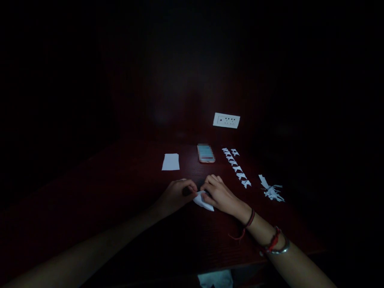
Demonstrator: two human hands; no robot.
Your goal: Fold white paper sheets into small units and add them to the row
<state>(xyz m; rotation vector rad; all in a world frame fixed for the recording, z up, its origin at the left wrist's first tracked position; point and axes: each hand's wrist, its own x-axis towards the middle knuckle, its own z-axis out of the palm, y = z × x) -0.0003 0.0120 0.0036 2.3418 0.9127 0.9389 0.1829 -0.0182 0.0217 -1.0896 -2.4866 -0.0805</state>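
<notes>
A small white piece of paper [203, 201] lies on the dark red table [120, 188] between my hands, partly folded. My left hand [177, 194] has its fingers curled and pinches the paper's left edge. My right hand [219, 194] is closed over the paper's right side, pressing it down. Red threads and a metal bangle sit on my right wrist. The room is very dim, so the fold itself is hard to make out.
A blank white paper square [171, 162] lies behind my left hand. A phone [205, 153] rests behind my hands. A row of several small folded paper shapes [236, 168] runs to the right, with paper scraps [271, 190] beyond. A white wall socket [226, 120] is at the back.
</notes>
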